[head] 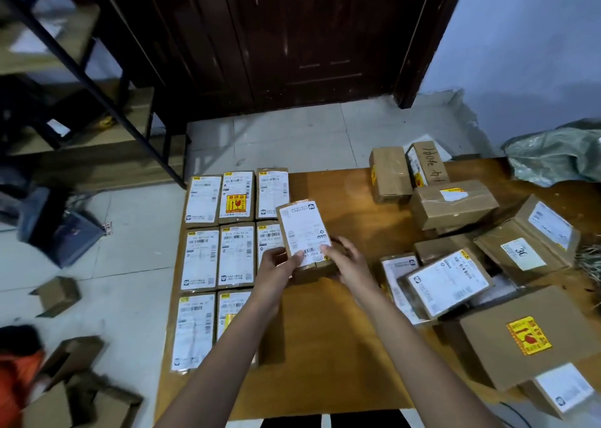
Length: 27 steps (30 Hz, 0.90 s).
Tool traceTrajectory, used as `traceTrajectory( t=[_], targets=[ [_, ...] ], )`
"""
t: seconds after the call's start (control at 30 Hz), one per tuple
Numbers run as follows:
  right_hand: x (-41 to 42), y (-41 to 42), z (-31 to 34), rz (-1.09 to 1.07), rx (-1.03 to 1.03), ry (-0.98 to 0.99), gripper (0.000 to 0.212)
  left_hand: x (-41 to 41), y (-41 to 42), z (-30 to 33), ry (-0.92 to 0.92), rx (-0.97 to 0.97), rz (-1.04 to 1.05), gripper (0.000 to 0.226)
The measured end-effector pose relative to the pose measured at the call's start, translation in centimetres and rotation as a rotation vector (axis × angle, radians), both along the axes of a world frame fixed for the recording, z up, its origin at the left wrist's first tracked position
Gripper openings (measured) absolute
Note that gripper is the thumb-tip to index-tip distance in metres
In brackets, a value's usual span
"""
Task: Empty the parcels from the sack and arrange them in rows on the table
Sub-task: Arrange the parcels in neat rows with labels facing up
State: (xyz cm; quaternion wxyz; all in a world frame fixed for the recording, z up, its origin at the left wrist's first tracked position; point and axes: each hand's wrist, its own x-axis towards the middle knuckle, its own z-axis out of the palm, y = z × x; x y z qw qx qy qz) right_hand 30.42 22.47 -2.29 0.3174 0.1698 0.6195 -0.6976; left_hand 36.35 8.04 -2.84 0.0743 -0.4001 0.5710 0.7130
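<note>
Gripping one parcel (pixel 305 234) between both hands (pixel 312 265), seemingly above the table (pixel 325 330).

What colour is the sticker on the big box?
Yellow sticker with red markings, head view.

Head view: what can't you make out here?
- Sack: cut off by the right edge; contents unseen.
- Labels on the rows: print too small.
- Row parcels under the left hand and the held parcel: partly covered.
- Pile: lower boxes hidden by upper ones.
</note>
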Motion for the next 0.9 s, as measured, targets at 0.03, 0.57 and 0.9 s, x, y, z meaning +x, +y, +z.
traceTrajectory(
  t=[0.03,0.57,0.9],
  targets=[
    [0.7,-0.9,-0.2,0.019,-0.003,0.001,0.035,0.9,-1.2,0.2,-0.002,-0.026,-0.016,0.064],
    [-2.4,-6.0,3.6,1.062,0.222,0.056,0.037,0.6,-13.6,6.1,-0.09,-0.428,-1.084,0.053],
    [-2.4,-6.0,4.6,0.875,0.27,0.117,0.055,4.0,-12.6,3.1,-0.073,0.019,-0.811,0.057]
  ],
)
